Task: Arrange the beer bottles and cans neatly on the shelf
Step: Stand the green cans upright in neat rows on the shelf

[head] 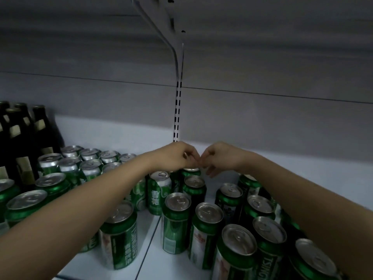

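Several green beer cans with silver tops stand on a white shelf (147, 257); one big can (119, 235) stands near the front left and another (235, 253) at the front right. Dark beer bottles (24, 138) stand in rows at the far left. Both my arms reach to the back of the shelf. My left hand (175, 156) and my right hand (220, 156) meet with curled fingers just above a green can (190, 171) at the rear. Whether the fingers grip that can is hidden.
A grey back panel with a slotted white upright (177, 116) rises behind the cans. A shelf bracket (161, 23) and the underside of an upper shelf hang overhead. Bare shelf surface (302, 166) lies to the back right.
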